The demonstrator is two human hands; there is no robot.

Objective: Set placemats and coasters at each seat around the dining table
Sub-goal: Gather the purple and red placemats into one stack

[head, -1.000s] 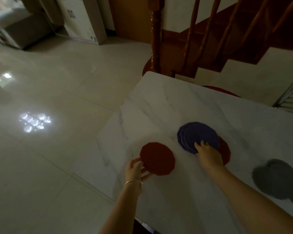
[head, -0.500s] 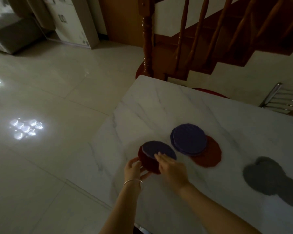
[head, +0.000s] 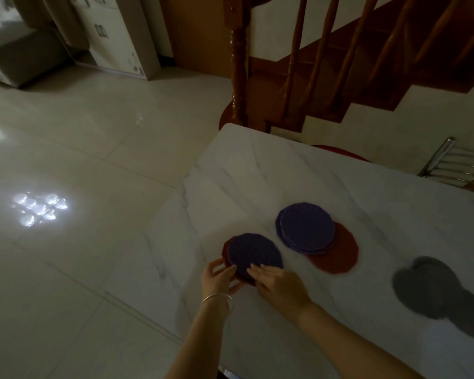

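Note:
On the white marble table (head: 285,173) a purple round mat (head: 253,253) lies on top of a red round mat (head: 226,250) near the left edge. My left hand (head: 218,277) pinches the near-left rim of the red mat. My right hand (head: 279,283) rests flat with its fingertips on the purple mat's near edge. Further right, a stack of purple mats (head: 305,228) sits partly over another red mat (head: 337,255). Grey mats (head: 433,291) overlap at the right.
A wooden staircase with a banister post (head: 238,58) stands just beyond the table's far corner. A metal chair back (head: 454,165) and a red seat (head: 340,153) are at the far side. Shiny tiled floor (head: 80,160) lies to the left.
My right hand took one purple mat from the stack and laid it on the red mat held by my left hand. The view has shifted slightly.

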